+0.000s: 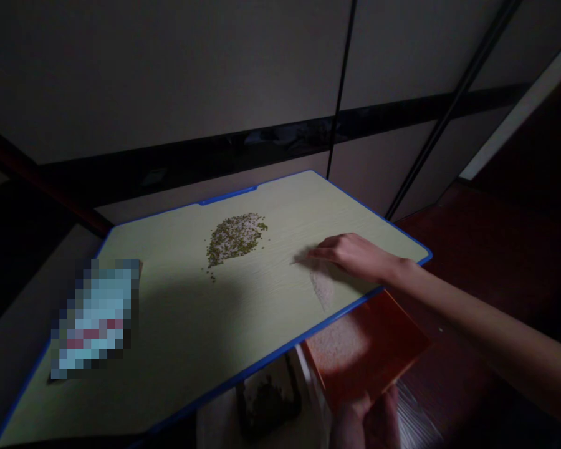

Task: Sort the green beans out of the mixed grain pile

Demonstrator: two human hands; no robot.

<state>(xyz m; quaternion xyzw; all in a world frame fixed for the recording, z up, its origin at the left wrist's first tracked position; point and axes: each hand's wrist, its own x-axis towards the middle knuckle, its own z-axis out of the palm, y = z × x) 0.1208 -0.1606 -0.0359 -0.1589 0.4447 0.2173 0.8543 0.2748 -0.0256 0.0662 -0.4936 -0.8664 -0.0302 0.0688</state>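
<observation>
My right hand (350,254) lies flat on the pale table (177,337) near its right edge, fingers stretched out and touching the surface beside a thin smear of white rice (322,290). A pile of mixed green beans and rice (234,238) sits further back, apart from the hand. Below the table's front edge an orange tray (378,355) holds a patch of rice. My left hand (367,424) grips the tray's near end at the bottom of the view, only partly visible.
The table has a blue rim (271,358). A blurred-out flat packet (93,318) lies on its left part. Under the front edge stands a dark container (271,399) with greenish contents. Dark red floor (486,249) lies to the right, pale wall panels behind.
</observation>
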